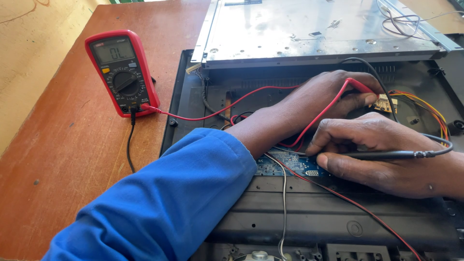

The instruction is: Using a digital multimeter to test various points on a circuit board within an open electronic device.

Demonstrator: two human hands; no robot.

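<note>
My left hand [333, 96] grips the red probe [360, 87], fingers closed around it, at 2 o'clock from the blue circuit board [285, 164]. My right hand [382, 154] pinches the black probe [386, 155], its tip hidden behind my thumb at the board's edge. The red multimeter [122, 72] lies on the wooden table [58, 164] at 10 o'clock, well apart.
</note>
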